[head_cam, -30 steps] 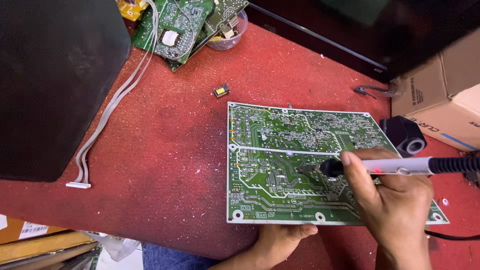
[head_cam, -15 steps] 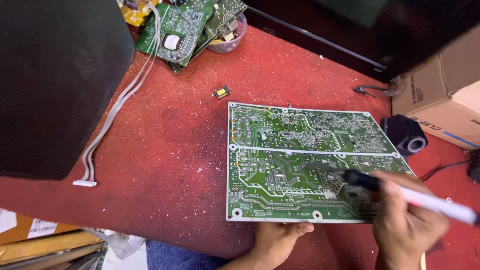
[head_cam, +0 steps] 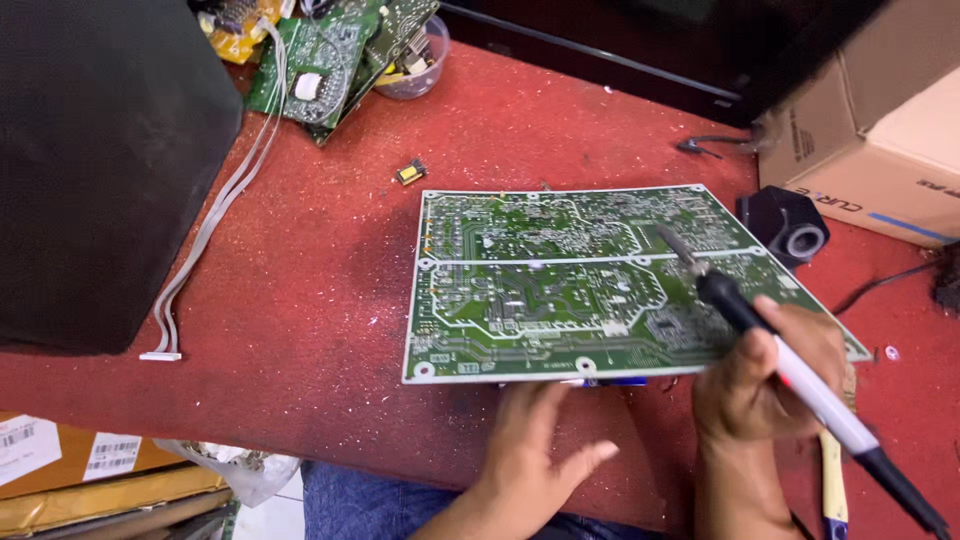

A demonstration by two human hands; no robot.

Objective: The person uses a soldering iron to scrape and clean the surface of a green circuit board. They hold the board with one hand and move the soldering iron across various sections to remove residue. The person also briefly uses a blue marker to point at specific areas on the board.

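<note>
A large green circuit board [head_cam: 560, 280] lies solder side up on the red mat [head_cam: 330, 260]. My right hand [head_cam: 765, 375] grips a soldering iron [head_cam: 800, 385] with a black and white handle. Its metal tip [head_cam: 678, 250] rests over the board's right part. My left hand [head_cam: 535, 450] is flat on the mat at the board's near edge, fingers spread, with nothing in it.
A big black box [head_cam: 100, 160] stands at the left, with a grey ribbon cable [head_cam: 215, 220] beside it. More green boards [head_cam: 330, 55] lie at the back. A small yellow part [head_cam: 409, 172] sits on the mat. Cardboard boxes [head_cam: 880, 140] and a black round piece [head_cam: 790, 225] are at the right.
My right hand has turned the soldering iron, so its tip now points up and left over the board. My left hand has spread flatter under the board's near edge.
</note>
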